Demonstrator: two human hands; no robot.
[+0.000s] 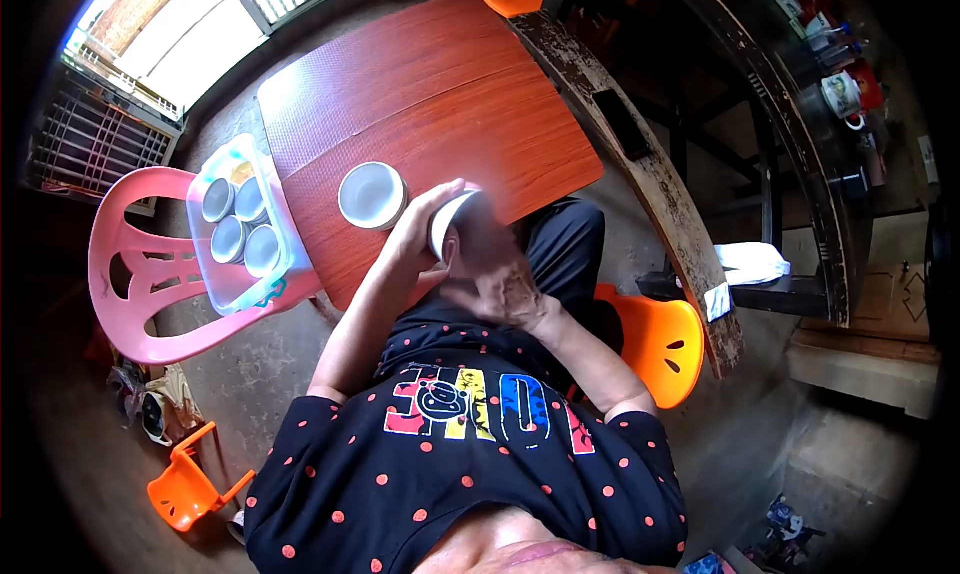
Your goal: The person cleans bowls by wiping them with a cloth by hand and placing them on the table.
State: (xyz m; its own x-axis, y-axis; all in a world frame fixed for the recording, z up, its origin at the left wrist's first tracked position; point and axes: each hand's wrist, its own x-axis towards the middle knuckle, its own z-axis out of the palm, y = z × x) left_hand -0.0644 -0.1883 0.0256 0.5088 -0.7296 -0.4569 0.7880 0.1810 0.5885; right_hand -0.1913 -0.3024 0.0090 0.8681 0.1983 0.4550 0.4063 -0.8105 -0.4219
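Note:
My left hand (418,230) is wrapped round a small white bowl (447,226), which is tilted on its side above the near edge of the table. Close against the bowl, on its right, is my right hand (497,290); motion smears its fingers, so I cannot tell whether they grip the bowl or only touch it. Just left of my hands, a short stack of white bowls (370,195) stands on the red-brown wooden table (430,94). Farther left, a clear plastic tub (292,236) holds several more white bowls (229,239).
The tub rests on a pink plastic chair (131,319). An orange seat (660,349) is at my right, beside a worn wooden bench (590,79) with a dark phone-like object (622,124) on it. A small orange chair (182,489) is at the lower left.

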